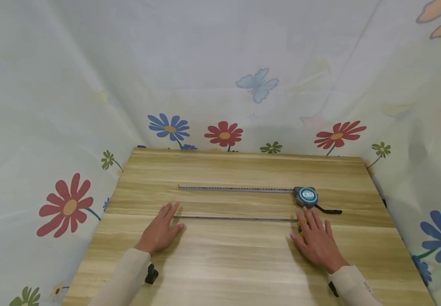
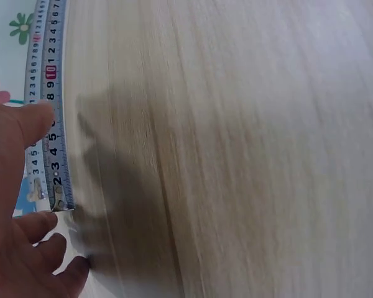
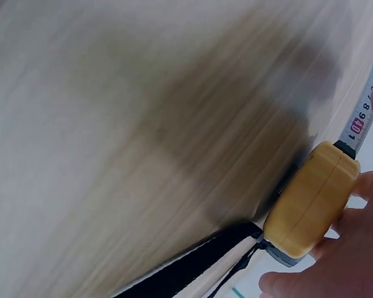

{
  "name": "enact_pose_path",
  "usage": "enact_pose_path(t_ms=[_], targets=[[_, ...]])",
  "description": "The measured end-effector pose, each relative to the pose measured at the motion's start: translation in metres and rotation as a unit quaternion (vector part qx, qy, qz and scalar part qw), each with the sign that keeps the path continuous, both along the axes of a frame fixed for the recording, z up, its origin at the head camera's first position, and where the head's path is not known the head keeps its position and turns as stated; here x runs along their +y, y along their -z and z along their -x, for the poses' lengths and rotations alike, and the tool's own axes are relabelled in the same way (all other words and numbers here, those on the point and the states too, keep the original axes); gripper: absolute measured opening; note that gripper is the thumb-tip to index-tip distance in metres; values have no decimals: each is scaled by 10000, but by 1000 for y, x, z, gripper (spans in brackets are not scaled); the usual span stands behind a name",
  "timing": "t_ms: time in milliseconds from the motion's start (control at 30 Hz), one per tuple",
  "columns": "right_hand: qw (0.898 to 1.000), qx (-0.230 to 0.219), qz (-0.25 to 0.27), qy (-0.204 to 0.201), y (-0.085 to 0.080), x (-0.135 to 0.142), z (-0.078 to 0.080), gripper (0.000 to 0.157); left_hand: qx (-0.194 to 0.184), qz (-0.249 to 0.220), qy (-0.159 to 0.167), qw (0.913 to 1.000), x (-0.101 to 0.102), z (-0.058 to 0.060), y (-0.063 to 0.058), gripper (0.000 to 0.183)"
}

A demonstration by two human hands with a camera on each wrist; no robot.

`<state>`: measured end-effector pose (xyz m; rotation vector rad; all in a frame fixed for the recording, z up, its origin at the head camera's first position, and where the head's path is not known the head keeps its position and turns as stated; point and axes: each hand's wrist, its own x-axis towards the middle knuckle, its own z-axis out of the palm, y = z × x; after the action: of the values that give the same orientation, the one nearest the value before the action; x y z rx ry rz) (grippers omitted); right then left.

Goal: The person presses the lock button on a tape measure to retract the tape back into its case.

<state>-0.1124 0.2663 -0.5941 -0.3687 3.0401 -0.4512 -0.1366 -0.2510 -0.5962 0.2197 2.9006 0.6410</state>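
Note:
Two tape measures lie on the wooden tabletop with blades drawn out to the left. The yellow tape measure [image 3: 311, 202] is partly hidden by my right hand [image 1: 317, 240] in the head view. That hand's fingers spread along the yellow case, its thumb near where the blade [image 3: 360, 115] comes out. At the other end of this blade, my left hand [image 1: 161, 231] has its thumb beside the numbers and its loosely extended fingers by the metal end hook [image 2: 63, 207]. Just beyond the hands, the grey tape measure [image 1: 306, 196] with a blue-ringed label has its own blade [image 1: 236, 189] drawn out.
The tabletop [image 1: 236, 263] has a wood-grain surface. A white cloth [image 1: 205, 51] printed with flowers and butterflies surrounds its back and sides. A black wrist cord [image 1: 329, 211] trails right from the grey case. A black strap [image 3: 199, 261] extends from the yellow one.

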Motion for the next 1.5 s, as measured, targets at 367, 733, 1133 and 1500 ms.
enact_pose_path(t_ms=[367,733,1133,1500], targets=[[9985,364,-160,-372,-3,5,9,74,820,-500,-199,9952,-7,8,3,49],[9985,138,-125,-506,-5,14,13,68,935,-569,-310,9935,-5,17,-1,38],[9987,-290,-193,-363,-12,10,22,68,821,-647,-471,9934,-12,24,-1,27],[9976,-440,-288,-453,-15,14,23,66,754,-605,-316,9948,-17,26,-5,25]])
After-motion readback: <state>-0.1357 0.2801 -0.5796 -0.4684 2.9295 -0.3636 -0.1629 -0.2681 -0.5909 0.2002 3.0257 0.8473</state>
